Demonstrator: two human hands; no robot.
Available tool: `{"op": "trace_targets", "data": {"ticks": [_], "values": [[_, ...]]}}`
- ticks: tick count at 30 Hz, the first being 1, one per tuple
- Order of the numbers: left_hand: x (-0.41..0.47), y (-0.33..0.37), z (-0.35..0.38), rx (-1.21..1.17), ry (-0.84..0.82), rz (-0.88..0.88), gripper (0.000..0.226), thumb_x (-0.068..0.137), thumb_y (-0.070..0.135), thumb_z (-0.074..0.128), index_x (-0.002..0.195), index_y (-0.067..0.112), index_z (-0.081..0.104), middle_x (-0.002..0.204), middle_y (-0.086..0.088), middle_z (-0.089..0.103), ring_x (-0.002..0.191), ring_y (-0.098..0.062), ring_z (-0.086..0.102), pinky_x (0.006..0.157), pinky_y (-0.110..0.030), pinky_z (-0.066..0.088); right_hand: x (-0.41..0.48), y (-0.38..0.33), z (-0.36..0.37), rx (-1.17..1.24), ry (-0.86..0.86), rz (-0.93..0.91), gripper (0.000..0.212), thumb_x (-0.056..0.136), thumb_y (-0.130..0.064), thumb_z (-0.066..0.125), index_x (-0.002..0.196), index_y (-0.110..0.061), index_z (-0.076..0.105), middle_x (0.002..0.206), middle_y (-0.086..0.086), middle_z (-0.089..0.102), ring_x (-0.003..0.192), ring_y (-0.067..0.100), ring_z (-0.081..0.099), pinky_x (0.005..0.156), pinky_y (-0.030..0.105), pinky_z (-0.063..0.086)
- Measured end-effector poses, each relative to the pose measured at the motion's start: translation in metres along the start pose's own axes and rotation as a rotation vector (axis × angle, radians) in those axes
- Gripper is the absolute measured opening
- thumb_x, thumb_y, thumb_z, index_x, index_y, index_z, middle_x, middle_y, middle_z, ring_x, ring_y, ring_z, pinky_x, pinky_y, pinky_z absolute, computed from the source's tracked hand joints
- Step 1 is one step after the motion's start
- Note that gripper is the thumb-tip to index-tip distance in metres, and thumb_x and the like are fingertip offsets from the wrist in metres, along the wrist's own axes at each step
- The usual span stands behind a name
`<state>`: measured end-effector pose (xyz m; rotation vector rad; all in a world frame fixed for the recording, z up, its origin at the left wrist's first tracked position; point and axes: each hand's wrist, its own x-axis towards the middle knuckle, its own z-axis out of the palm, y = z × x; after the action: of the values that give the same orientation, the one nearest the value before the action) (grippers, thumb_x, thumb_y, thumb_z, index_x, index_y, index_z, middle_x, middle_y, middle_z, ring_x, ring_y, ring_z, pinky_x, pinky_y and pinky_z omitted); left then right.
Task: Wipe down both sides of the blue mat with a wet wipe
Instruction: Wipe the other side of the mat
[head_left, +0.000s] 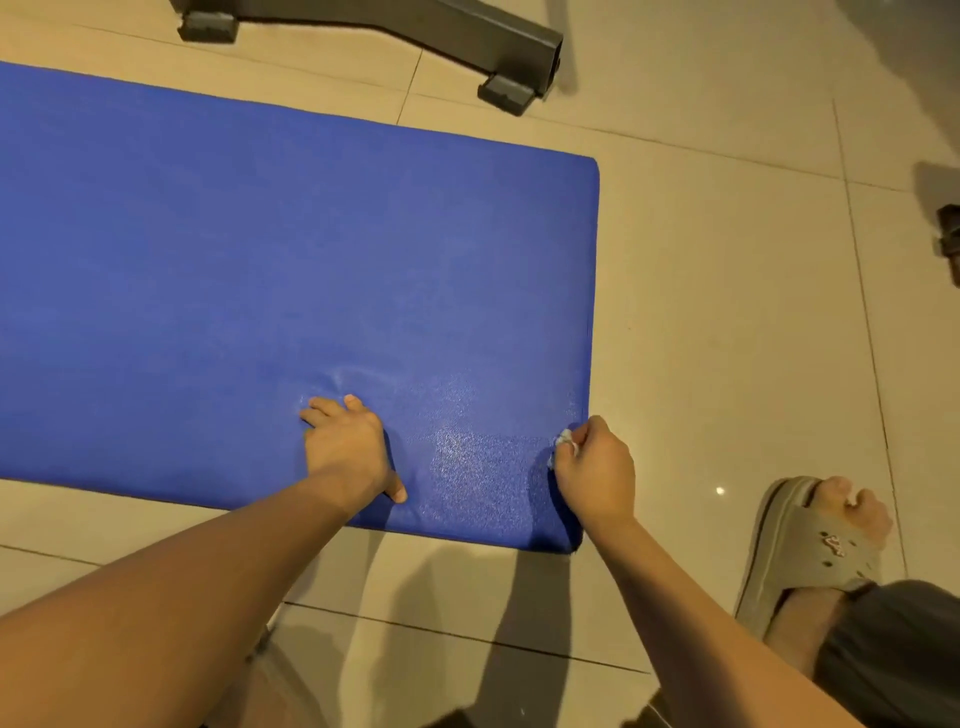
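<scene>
Blue mat (260, 260) lies flat on the floor (727, 312), which is glossy beige tile with thin dark grout lines. The mat is a long rectangle with rounded corners and a fine pebbled foam-like texture. Its short right end is in view and its left end runs out of frame.

Left hand (345, 447) is palm-down on the mat close to the near long edge, fingers spread and pressing, thumb angled back toward that edge. A small ripple shows in the mat surface just beyond the fingertips.

Right hand (597, 470) is at the mat's right short edge, near the near-right corner, with its fingers curled round a crumpled wet wipe (566, 440). The wipe is a small pale wad (mostly hidden inside the hand) touching the mat at the edge. A shiny damp-looking patch on the mat sits between the two hands.

A grey-olive rubber clog (800, 551) with a foot in it is on the floor to the right of the mat, apart from it. Dark shorts (893, 649) show at the lower right.

A grey metal frame (415, 26) with blocky foot pads (506, 93) stands on the floor beyond the mat's far edge.
</scene>
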<state>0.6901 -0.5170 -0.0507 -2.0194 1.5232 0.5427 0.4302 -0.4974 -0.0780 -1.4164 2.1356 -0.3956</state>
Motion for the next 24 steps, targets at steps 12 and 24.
{"op": "trace_targets", "data": {"ticks": [12, 24], "values": [[0.002, 0.001, -0.002, 0.033, -0.017, 0.003, 0.157, 0.048, 0.076, 0.085, 0.157, -0.005, 0.006, 0.155, -0.041, 0.017, 0.145, -0.054, 0.022, 0.110, -0.048, 0.042, -0.016, -0.093, 0.078, -0.037, -0.215, -0.282, 0.011, 0.099, -0.020, 0.050, 0.098, -0.010, 0.056, 0.100, 0.011, 0.065, 0.087, 0.035, 0.062, 0.067, 0.040, 0.042], [0.002, 0.003, -0.007, 0.006, -0.029, 0.004, 0.158, 0.043, 0.070, 0.090, 0.155, -0.007, 0.010, 0.153, -0.041, 0.020, 0.143, -0.056, 0.024, 0.107, -0.050, 0.045, 0.012, -0.039, 0.027, -0.055, -0.049, -0.125, 0.013, 0.099, -0.020, 0.051, 0.093, -0.009, 0.056, 0.093, 0.013, 0.068, 0.086, 0.037, 0.063, 0.064, 0.034, 0.035]]}}
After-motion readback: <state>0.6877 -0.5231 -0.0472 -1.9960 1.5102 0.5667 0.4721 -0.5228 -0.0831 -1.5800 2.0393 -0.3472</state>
